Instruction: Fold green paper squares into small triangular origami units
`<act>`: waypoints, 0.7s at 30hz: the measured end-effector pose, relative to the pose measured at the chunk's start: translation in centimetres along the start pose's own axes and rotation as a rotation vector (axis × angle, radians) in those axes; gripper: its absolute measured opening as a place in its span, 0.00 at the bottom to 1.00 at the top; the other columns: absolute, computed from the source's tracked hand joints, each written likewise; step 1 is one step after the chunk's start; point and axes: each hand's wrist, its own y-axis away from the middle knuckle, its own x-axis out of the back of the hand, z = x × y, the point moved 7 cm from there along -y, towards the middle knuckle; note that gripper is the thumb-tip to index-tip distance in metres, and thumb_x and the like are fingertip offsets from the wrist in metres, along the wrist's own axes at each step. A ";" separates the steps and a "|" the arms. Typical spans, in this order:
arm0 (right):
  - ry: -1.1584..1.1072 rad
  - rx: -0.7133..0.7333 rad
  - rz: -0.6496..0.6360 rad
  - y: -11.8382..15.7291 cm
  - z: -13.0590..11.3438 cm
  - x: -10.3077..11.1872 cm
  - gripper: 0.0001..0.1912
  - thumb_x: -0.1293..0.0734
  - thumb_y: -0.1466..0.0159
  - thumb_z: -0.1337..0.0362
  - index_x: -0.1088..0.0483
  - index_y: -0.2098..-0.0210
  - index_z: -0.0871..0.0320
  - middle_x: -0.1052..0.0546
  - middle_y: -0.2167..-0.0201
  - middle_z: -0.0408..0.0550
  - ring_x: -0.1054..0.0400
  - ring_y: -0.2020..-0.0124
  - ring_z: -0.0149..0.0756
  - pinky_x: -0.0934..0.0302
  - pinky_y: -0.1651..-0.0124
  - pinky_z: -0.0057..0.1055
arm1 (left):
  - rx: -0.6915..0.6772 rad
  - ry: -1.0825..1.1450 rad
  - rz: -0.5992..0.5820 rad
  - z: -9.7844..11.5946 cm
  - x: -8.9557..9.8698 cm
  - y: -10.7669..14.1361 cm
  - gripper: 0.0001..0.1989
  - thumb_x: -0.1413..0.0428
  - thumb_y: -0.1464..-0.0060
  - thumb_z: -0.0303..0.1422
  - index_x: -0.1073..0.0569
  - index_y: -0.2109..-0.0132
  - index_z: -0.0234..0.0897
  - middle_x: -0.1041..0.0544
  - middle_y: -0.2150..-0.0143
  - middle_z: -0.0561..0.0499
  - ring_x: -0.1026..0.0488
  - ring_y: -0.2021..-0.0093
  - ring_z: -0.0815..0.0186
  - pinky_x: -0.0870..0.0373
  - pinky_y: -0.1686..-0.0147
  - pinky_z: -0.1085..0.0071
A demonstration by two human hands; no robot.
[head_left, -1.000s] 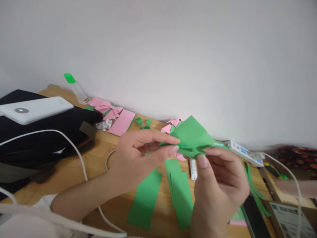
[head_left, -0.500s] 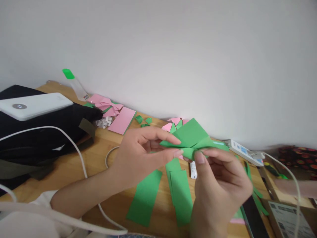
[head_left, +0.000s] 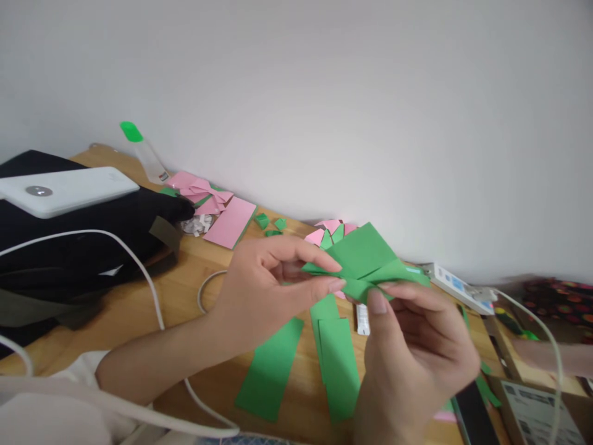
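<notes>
A folded piece of green paper [head_left: 364, 252] is held up over the table between both hands. My left hand [head_left: 273, 287] pinches its left corner between thumb and fingers. Along the lower right edge, the thumb and forefinger of my right hand [head_left: 414, 346] press a fold; the fingers behind are partly hidden. Below lie green paper strips [head_left: 273, 368], and two more strips [head_left: 340, 364] overlap between the hands. Behind the held paper, a pink and green folded paper piece [head_left: 327, 235] is partly covered.
A white power bank [head_left: 69, 193] rests on a black bag [head_left: 125, 228] at left. A glue bottle [head_left: 147, 154], pink papers [head_left: 231, 221] and small green folded pieces [head_left: 262, 220] are along the wall. A power strip [head_left: 456, 285] and white cable [head_left: 549, 337] are at right.
My right hand has shifted slightly right, and the paper's right flap looks a little more turned. The left hand keeps its pinch. The camera view has moved slightly.
</notes>
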 end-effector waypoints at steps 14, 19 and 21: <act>-0.218 -0.388 -0.213 0.0 3.1 -1.6 0.06 0.24 0.45 0.64 0.23 0.69 0.51 0.23 0.78 0.39 0.30 0.79 0.29 0.34 0.75 0.26 | -0.044 -0.021 -0.027 0.5 -0.4 -0.1 0.07 0.36 0.54 0.22 0.21 0.72 0.39 0.19 0.75 0.55 0.21 0.74 0.68 0.24 0.75 0.78; -0.260 -0.483 -0.136 0.1 3.8 -1.7 0.08 0.23 0.48 0.65 0.25 0.78 0.54 0.24 0.83 0.37 0.32 0.81 0.27 0.36 0.78 0.23 | -0.121 -0.045 -0.038 0.8 -0.6 0.0 0.09 0.39 0.53 0.19 0.24 0.74 0.38 0.20 0.76 0.57 0.22 0.75 0.72 0.26 0.74 0.84; -0.278 -0.503 -0.111 0.2 3.9 -1.8 0.07 0.23 0.48 0.64 0.24 0.79 0.54 0.25 0.84 0.37 0.34 0.82 0.26 0.36 0.77 0.23 | -0.123 -0.047 -0.013 0.7 -0.5 0.0 0.08 0.37 0.54 0.20 0.24 0.72 0.38 0.20 0.74 0.58 0.22 0.74 0.74 0.26 0.72 0.85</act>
